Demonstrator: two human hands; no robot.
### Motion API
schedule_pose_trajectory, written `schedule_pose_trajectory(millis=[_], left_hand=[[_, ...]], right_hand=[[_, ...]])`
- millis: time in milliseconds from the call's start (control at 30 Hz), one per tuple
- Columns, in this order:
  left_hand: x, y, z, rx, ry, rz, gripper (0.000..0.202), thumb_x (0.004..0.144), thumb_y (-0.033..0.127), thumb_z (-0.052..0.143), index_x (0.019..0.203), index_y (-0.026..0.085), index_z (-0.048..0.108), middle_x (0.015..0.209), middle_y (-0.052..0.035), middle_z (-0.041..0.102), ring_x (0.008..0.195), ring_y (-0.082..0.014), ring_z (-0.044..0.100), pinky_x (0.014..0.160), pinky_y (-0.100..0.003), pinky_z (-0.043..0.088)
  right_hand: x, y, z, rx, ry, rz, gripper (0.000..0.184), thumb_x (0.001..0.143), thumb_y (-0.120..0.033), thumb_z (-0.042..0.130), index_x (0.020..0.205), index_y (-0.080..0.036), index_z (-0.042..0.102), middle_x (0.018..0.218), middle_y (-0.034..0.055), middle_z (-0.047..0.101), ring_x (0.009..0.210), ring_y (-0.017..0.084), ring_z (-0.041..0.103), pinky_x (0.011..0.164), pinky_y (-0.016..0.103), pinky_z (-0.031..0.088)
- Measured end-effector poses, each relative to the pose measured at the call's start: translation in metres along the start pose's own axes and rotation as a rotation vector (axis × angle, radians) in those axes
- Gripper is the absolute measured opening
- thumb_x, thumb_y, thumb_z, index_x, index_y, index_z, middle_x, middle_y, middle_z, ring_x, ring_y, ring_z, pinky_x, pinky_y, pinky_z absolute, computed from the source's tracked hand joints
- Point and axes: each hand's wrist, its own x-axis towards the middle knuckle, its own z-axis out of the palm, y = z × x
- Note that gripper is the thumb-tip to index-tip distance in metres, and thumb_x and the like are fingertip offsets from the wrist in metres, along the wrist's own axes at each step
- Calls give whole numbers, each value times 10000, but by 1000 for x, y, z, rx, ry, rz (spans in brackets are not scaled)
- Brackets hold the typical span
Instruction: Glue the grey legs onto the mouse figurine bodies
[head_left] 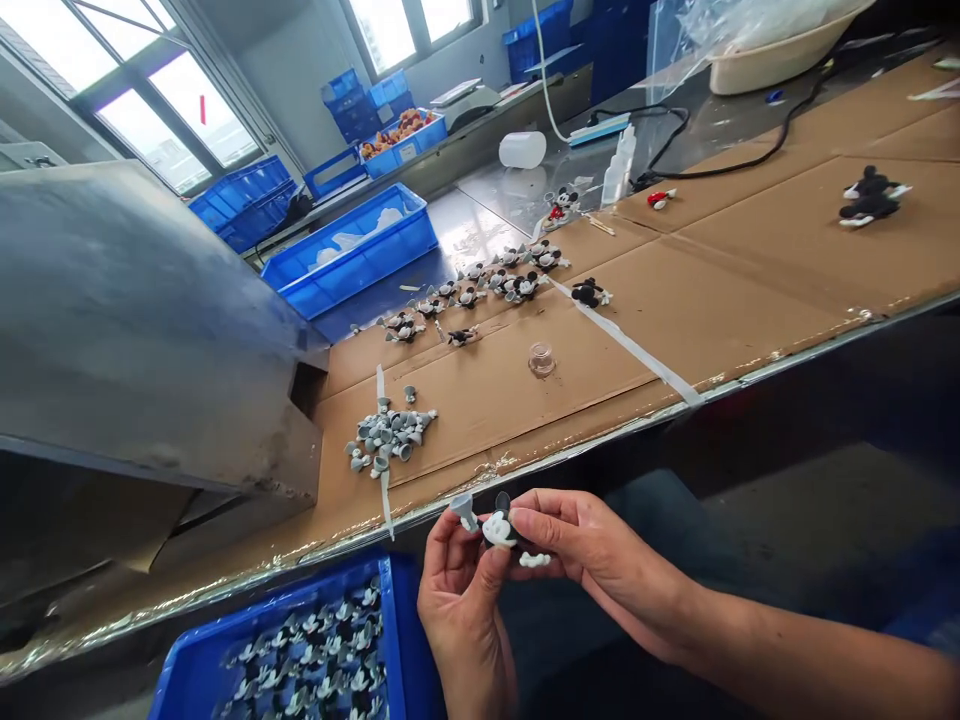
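Note:
Between my two hands, in front of the bench edge, is a small black-and-white mouse figurine (498,530) with a round black ear and a white face. A grey cup-shaped piece with a white hand (463,510) sits at its left side. My left hand (469,590) pinches the figurine from the left and below, thumb under the face. My right hand (570,535) grips its right side, thumb by the ear. A white hand part pokes out below the right fingers. On the cardboard beyond lies a heap of grey cup-shaped pieces (390,435).
Rows of mouse figurines (469,290) stand on the cardboard (480,400). A small clear dish (541,359) is nearer. A blue tray (390,620) of figurines sits lower left. A metal box (150,330) rises at left; a black cable (742,165) runs across the back right.

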Motion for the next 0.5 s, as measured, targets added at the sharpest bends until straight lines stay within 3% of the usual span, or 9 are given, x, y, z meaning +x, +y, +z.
schedule_pose_trajectory(millis=[167,267,333,500], left_hand=[[-12,8,-16,-32,39,-17,580,569,209,989,1078,204,711,882,-34,782,768,-148,760,735,-213,598],[-16,10,-26,-72,35,-42,583,551,200,993,1063,232,717,888,-22,780,772,-144,753,737,-215,594],[-19,9,-32,-99,-2,-94,568,515,221,1006,1013,240,733,868,-21,774,764,-156,751,735,-235,600],[-27,-2,-45,-118,-88,-244,520,471,338,1018,911,234,761,805,-31,756,779,-213,751,805,-342,620]], right_hand=[[-6,13,5,-91,-35,30,438,814,-537,785,1011,-148,750,1024,82,737,962,183,655,830,305,575],[-11,21,7,-156,-23,7,416,793,-501,815,1026,-168,728,983,68,758,937,185,688,801,286,577],[-16,26,7,-283,-48,-92,340,807,-436,818,1014,-184,723,952,52,766,902,177,706,809,277,574],[-27,37,5,-629,-71,-551,235,799,-286,841,988,-203,726,867,14,746,779,143,701,753,231,568]])
